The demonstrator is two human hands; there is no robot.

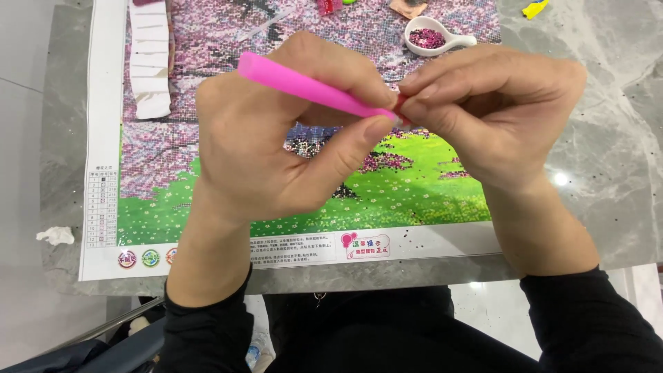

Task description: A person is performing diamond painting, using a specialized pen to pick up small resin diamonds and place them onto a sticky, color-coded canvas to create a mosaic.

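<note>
Left hand point(276, 138) wrapped round pink pen point(311, 86), right hand point(483, 103) pinching its red tip, mid frame. Picture canvas point(387, 193) below mostly filled; small white dish point(435, 36) of beads, top right.

A single head-worn camera looks steeply down from above the person's chest, facing forward across the grey marble surface point(608, 166). It sits close: the two hands point(387, 131) fill the middle, with the dark-sleeved forearms running out through the bottom edge.
</note>
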